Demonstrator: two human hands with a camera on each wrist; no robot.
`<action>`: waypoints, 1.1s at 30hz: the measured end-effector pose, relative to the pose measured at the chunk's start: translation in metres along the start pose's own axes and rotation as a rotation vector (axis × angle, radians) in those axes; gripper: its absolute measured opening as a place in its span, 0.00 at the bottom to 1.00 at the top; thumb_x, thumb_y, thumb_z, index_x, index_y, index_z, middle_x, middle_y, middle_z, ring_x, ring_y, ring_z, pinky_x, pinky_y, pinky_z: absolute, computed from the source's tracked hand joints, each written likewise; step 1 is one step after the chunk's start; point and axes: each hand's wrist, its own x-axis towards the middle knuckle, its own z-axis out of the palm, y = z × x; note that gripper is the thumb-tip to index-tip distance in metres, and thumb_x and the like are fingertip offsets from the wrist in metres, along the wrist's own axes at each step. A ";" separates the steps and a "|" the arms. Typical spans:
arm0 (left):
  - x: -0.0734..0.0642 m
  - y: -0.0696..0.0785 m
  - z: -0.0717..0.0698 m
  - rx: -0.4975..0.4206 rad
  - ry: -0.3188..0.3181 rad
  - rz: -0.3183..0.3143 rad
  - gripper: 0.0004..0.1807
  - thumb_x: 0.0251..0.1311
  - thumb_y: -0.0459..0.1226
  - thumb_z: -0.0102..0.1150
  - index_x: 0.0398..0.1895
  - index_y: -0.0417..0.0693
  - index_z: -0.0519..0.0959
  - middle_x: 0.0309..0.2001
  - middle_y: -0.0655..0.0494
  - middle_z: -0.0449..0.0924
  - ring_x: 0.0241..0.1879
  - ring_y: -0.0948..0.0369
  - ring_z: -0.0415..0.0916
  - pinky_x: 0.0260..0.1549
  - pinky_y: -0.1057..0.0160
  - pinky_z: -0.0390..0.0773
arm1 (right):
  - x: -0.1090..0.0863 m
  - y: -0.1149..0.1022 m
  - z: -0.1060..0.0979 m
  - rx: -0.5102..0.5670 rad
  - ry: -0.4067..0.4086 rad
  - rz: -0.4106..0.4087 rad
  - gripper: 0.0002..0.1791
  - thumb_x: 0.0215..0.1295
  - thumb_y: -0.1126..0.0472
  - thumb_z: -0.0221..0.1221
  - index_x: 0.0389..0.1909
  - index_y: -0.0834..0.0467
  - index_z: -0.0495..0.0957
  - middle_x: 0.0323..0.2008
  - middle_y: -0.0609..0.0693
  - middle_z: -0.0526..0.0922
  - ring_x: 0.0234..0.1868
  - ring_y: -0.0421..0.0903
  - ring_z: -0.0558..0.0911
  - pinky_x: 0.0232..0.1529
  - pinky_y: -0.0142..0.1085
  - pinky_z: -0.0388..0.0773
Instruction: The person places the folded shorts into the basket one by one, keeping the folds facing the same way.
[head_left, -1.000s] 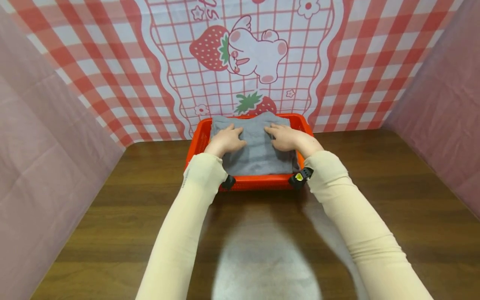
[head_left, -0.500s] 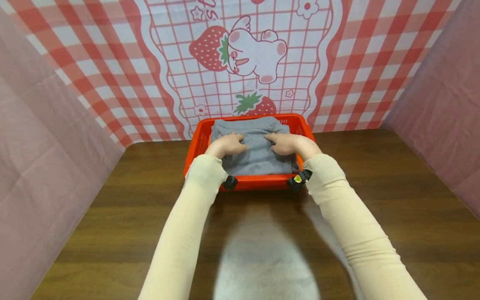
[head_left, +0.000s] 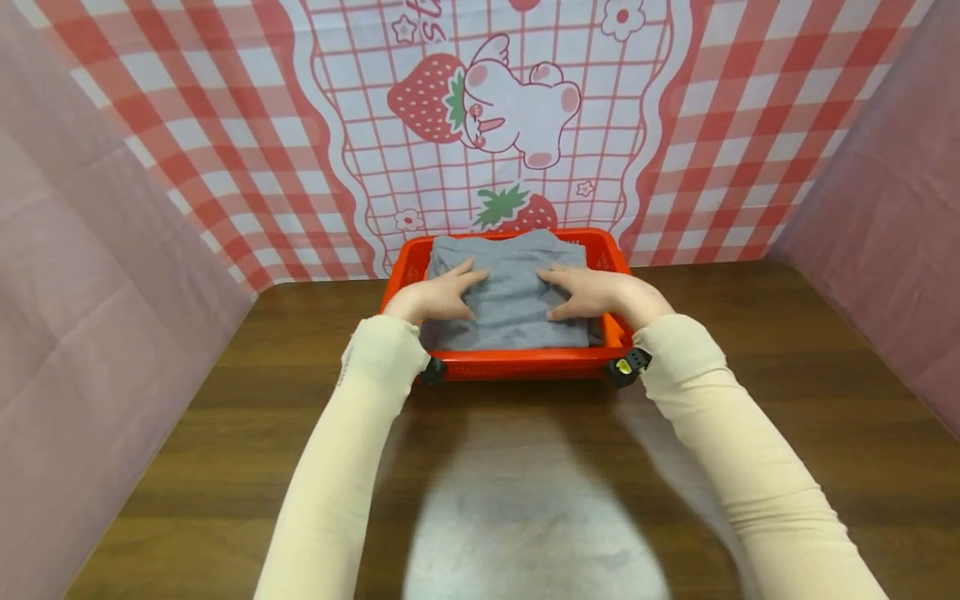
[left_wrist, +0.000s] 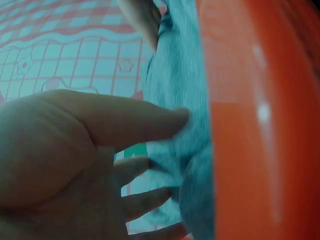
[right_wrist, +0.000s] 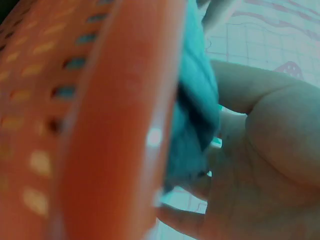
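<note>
A grey folded cloth (head_left: 513, 300) lies inside a red plastic basket (head_left: 525, 367) with perforated walls. My left hand (head_left: 442, 293) is over the cloth's left side, its fingers spread and the thumb apart. Over the right side, my right hand (head_left: 592, 293) lies the same way, fingers spread toward the middle. In the left wrist view the left thumb and fingers (left_wrist: 145, 205) reach to the cloth (left_wrist: 175, 75) just past the basket rim. The right wrist view has the right hand (right_wrist: 270, 150) beside the cloth's bunched edge (right_wrist: 195, 125). Neither hand pinches any fabric.
The basket stands on a brown wooden table (head_left: 247, 467) against a red checked backdrop (head_left: 255, 150) with strawberry prints. Pink cloth walls (head_left: 82, 275) flank both sides. Black camera mounts sit at both wrists, close to the basket's front rim.
Both hands have moved apart, the left one leftward and the right one rightward, and their fingers have spread. The cloth stays in the basket.
</note>
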 end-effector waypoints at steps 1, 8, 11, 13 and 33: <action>-0.001 -0.002 -0.001 0.005 -0.012 0.007 0.41 0.58 0.29 0.50 0.72 0.54 0.44 0.72 0.55 0.25 0.71 0.56 0.33 0.46 0.61 0.68 | -0.002 0.001 -0.001 0.005 -0.010 -0.010 0.43 0.59 0.47 0.57 0.70 0.56 0.47 0.70 0.63 0.44 0.69 0.60 0.45 0.65 0.55 0.45; -0.001 -0.007 0.000 0.069 -0.012 -0.038 0.47 0.49 0.19 0.44 0.71 0.59 0.46 0.72 0.59 0.28 0.60 0.56 0.50 0.18 0.67 0.57 | 0.002 0.004 0.001 0.023 -0.067 -0.013 0.44 0.59 0.57 0.58 0.70 0.61 0.44 0.70 0.64 0.38 0.70 0.61 0.41 0.66 0.54 0.45; 0.001 -0.009 0.003 0.086 0.002 -0.068 0.47 0.49 0.19 0.44 0.71 0.61 0.46 0.72 0.59 0.30 0.58 0.55 0.52 0.17 0.67 0.57 | 0.004 0.003 0.003 0.057 -0.084 0.005 0.44 0.60 0.57 0.58 0.70 0.59 0.43 0.70 0.63 0.38 0.70 0.60 0.41 0.66 0.54 0.45; 0.002 -0.009 0.004 0.092 0.002 -0.085 0.46 0.50 0.19 0.43 0.71 0.61 0.46 0.72 0.59 0.30 0.58 0.55 0.53 0.17 0.66 0.57 | 0.005 0.003 0.003 0.073 -0.094 0.028 0.44 0.60 0.57 0.57 0.71 0.57 0.42 0.71 0.62 0.37 0.70 0.60 0.42 0.66 0.54 0.45; -0.027 -0.017 0.024 0.043 0.192 0.021 0.29 0.56 0.24 0.36 0.63 0.48 0.67 0.68 0.54 0.57 0.67 0.56 0.54 0.61 0.58 0.61 | -0.019 0.007 0.021 -0.021 0.131 -0.061 0.26 0.68 0.67 0.39 0.67 0.63 0.54 0.69 0.64 0.48 0.69 0.60 0.49 0.66 0.52 0.47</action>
